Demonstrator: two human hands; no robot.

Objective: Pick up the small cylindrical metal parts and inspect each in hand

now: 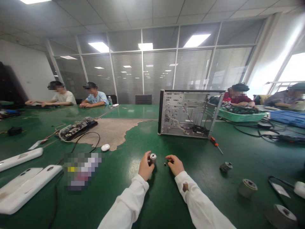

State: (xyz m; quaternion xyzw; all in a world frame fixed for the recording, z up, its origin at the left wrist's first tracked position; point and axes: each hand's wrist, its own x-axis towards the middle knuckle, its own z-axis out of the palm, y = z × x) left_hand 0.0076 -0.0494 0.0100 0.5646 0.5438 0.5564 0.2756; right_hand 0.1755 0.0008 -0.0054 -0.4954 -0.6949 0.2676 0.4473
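My left hand [145,167] is wrapped round a small silver metal cylinder [153,158], which stands upright near the middle of the green table. To its right, my right hand [175,164] has thumb and fingers apart, beside a tiny dark part [165,164] on the tabletop. That part appears to lie just left of the fingertips, not between them. Both forearms are in white sleeves, reaching up from the bottom edge.
An open computer case [186,114] stands ahead, with a red screwdriver [215,143] beside it. Metal cylinders [247,188] sit at right. White casings [33,187], a circuit assembly [77,128] and cables lie left. Several people sit beyond, near a green basket [243,116].
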